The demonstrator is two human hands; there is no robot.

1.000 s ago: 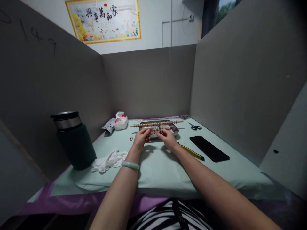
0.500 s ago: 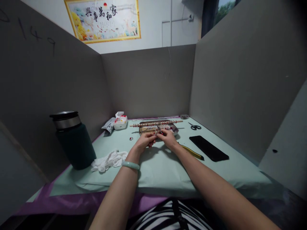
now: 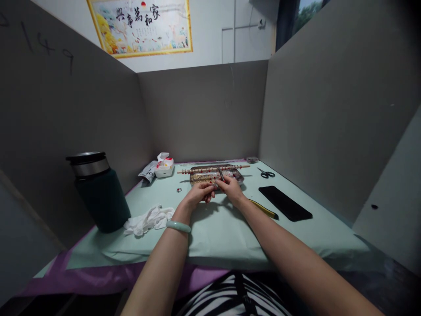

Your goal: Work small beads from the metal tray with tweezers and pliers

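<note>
I see a thin metal tool pinched in the right hand, its tip angled up over the near rim of a tray of beads. The tray sits toward the far edge of the table, about midway across. The left hand is just beside the right, fingers curled closed on something too small for me to make out. A beaded stick lies across the tray's far side. Right of the hands lie a yellow-handled tool, a phone and, farther back, scissors. Left of them are a crumpled tissue, a dark flask near the left edge, and a small box toward the far left corner.
</note>
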